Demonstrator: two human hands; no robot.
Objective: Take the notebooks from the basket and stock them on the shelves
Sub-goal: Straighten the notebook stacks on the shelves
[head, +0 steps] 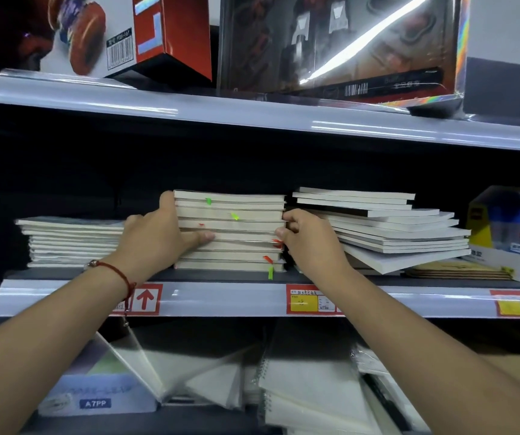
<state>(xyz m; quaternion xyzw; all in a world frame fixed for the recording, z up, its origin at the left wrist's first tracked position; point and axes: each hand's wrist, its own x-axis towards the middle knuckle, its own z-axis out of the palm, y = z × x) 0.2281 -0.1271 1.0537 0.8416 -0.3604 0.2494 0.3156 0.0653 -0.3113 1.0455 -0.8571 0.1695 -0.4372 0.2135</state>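
Both grips, left hand [155, 237] & right hand [310, 238], clasp flat notebook stack [230, 230], long axis L-R, page edges facing out.

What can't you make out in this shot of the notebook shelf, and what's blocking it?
- Basket: nowhere in the head view.
- Left side of the middle notebook stack: covered by the left hand.
- Right hand fingertips: tucked between that stack and the leaning stack.
- Price tag text: too small.
- Behind the stacks: dark.
- Blue and yellow box: cut by the right edge.
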